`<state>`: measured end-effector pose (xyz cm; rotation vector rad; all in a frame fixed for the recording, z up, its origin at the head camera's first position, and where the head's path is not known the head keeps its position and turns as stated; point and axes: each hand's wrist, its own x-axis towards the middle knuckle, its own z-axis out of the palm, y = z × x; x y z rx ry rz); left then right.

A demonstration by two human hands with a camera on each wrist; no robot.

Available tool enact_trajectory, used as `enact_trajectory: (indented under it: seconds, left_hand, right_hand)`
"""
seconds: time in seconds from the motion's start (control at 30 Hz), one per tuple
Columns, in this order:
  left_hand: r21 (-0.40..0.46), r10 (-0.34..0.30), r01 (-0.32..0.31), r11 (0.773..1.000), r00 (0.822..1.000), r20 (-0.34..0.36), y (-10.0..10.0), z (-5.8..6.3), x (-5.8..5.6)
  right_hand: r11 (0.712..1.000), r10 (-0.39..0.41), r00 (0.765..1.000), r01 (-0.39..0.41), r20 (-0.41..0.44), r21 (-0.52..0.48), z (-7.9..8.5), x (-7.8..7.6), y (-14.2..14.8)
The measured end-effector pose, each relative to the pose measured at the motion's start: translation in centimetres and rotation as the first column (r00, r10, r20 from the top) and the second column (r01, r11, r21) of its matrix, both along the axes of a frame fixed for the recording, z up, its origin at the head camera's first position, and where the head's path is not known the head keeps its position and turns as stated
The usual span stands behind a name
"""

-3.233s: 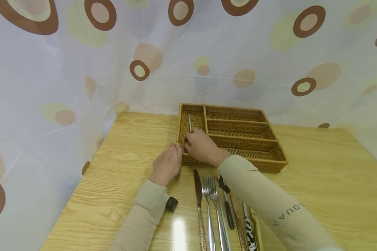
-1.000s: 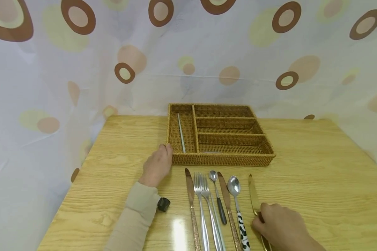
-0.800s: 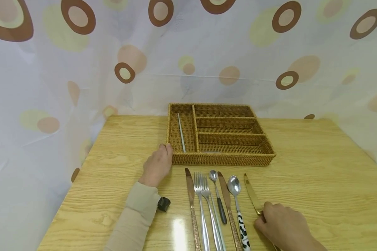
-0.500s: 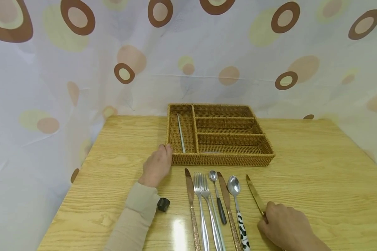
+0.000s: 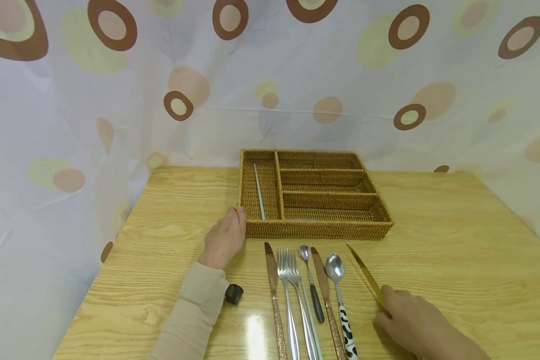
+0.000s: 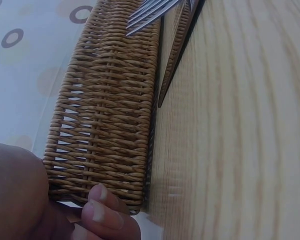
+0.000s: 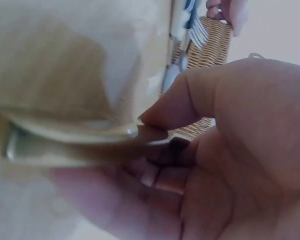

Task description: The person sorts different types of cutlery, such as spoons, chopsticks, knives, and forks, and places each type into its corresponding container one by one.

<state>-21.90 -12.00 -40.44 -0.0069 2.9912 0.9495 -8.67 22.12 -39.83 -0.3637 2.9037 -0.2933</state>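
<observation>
My right hand [image 5: 414,320] pinches a gold knife [image 5: 364,267] between thumb and fingers, its blade pointing forward and to the left. In the right wrist view the gold handle [image 7: 65,147] crosses the fingers, blurred. At the near left corner of a wicker cutlery tray [image 5: 319,230], my left hand [image 5: 225,237] grips the wall; in the left wrist view its fingers [image 6: 107,215] curl round the tray's end. One thin pale stick-like utensil [image 5: 259,192] lies in the tray's left compartment. Something thin and pale, mostly hidden, shows in the front compartment.
Before the tray lie two copper-coloured knives [image 5: 272,270], two forks [image 5: 288,300], a small black-handled spoon [image 5: 312,280], a spotted-handled spoon [image 5: 335,267] and a thin pale-handled utensil [image 5: 312,317]. A patterned cloth [image 5: 324,65] hangs behind the table.
My right hand has left the tray, where the pale utensil now lies, and has taken the gold knife, turning it leftward and lifting it. My left hand stays at the tray corner.
</observation>
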Motion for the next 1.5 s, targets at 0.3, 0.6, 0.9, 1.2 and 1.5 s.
enact_trajectory:
  seconds: [0.3, 0.6, 0.9, 1.2, 1.5]
  left_hand:
    - [0.011, 0.0, 0.0, 1.0, 1.0, -0.004, -0.2, 0.1, 0.1]
    - [0.022, 0.001, -0.001, 1.0, 1.0, -0.013, -0.4, -0.1, 0.0]
    - [0.037, -0.006, 0.007, 0.999, 1.0, -0.012, -0.4, -0.1, -0.1]
    - [0.025, -0.002, 0.002, 1.0, 1.0, 0.005, -0.2, 0.0, -0.1]
    - [0.034, -0.011, 0.011, 0.999, 1.0, 0.009, -0.1, 0.0, -0.1]
  right_hand:
    - [0.99, 0.128, 0.99, -0.131, -0.06, -0.043, 3.0, -1.6, -0.4]
    - [0.967, 0.222, 0.962, -0.238, -0.161, -0.089, 6.1, -4.1, -1.2]
    - [0.949, 0.3, 0.921, -0.315, -0.249, -0.022, 7.6, -6.8, -2.3]
    - [0.924, 0.332, 0.909, -0.368, -0.252, -0.109, 7.8, -10.6, -3.0]
    - [0.889, 0.414, 0.871, -0.449, -0.265, -0.086, 7.7, -14.5, -3.5]
